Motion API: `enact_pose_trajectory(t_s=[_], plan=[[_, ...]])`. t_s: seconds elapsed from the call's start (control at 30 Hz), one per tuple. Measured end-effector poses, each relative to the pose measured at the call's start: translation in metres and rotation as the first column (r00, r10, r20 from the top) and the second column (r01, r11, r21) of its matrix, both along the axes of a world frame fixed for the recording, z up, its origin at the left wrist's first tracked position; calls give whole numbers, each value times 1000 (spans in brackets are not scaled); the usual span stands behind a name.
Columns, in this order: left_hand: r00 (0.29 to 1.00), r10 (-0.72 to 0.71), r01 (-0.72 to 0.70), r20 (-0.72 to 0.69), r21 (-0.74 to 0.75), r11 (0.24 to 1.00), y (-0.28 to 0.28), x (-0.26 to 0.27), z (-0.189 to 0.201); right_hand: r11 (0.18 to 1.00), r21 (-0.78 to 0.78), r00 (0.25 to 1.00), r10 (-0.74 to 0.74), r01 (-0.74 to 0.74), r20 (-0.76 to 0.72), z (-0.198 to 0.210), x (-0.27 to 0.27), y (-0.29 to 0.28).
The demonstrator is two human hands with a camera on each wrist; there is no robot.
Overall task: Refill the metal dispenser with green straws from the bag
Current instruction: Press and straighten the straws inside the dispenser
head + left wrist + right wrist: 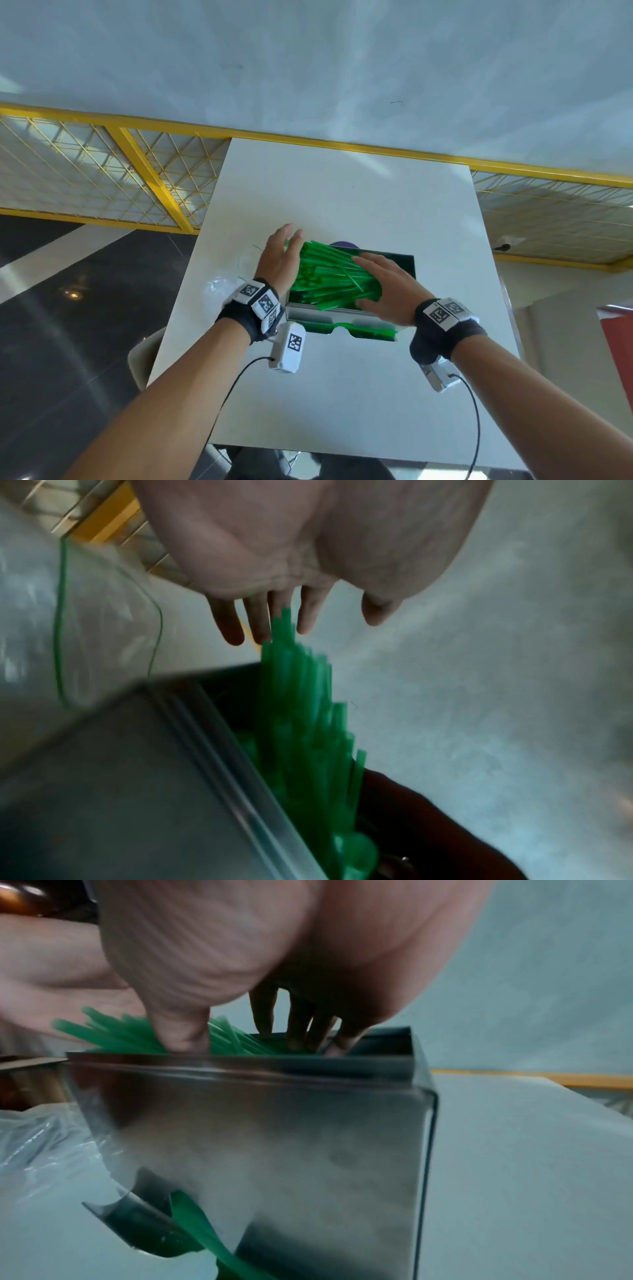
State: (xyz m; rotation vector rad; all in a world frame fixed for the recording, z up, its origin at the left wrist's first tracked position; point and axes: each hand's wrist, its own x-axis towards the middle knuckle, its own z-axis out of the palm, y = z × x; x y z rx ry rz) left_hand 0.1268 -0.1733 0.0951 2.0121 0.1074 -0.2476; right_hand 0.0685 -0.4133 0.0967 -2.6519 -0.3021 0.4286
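The dispenser [349, 313] stands mid-table [342, 394], its top open and heaped with straws [329, 274] whose ends overhang the rim toward 10 o'clock. The left hand [279, 258], fingers straight and spread, presses flat against those overhanging ends. The right hand [383, 287] lies flat on the heap, fingers straight, thumb at the near rim. The bag [222, 281] lies crumpled at the dispenser's 9 o'clock. Bare table lies at 12 and 6 o'clock.
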Motion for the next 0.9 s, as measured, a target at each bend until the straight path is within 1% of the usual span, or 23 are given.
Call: enact_pose_trajectory(t_s=[0.07, 0.17, 0.23, 0.3, 0.37, 0.4, 0.47, 0.53, 0.73, 0.83, 0.9], plan=[[1000, 3, -2, -30, 5, 1000, -12, 1, -7, 999, 2, 998, -34, 35, -47, -6, 3, -2], [1000, 10, -10, -15, 43, 999, -16, -1, -19, 1000, -26, 997, 15, -17, -75, -10, 9, 1], [999, -39, 39, -9, 45, 998, -17, -3, -25, 997, -57, 996, 38, -43, -82, -9, 13, 6], [996, -86, 86, -3, 39, 995, -17, -6, -29, 993, -97, 997, 59, -63, -46, -8, 19, 11], [994, -107, 107, 12, 44, 993, -17, -7, -31, 983, -138, 992, 124, -121, 8, -9, 23, 17], [994, -107, 106, 20, 50, 993, -16, -6, -33, 978, -150, 989, 151, -148, 10, -9, 24, 19], [996, -86, 86, 17, 38, 996, -15, -7, -34, 974, -145, 985, 174, -174, -13, -9, 26, 22], [998, -61, 61, -9, -4, 998, -14, -8, -35, 970, -143, 981, 195, -195, -12, -5, 28, 25], [995, -39, 29, -95, -101, 994, -14, -7, -29, 936, -267, 970, 244, -231, 16, 6, 31, 35], [994, 52, -70, -97, -185, 980, -12, -5, -23, 922, -304, 962, 267, -239, 55, 8, 35, 44], [991, 104, -119, -80, -205, 972, -12, -3, -20, 921, -311, 964, 261, -233, 50, 7, 37, 51]])
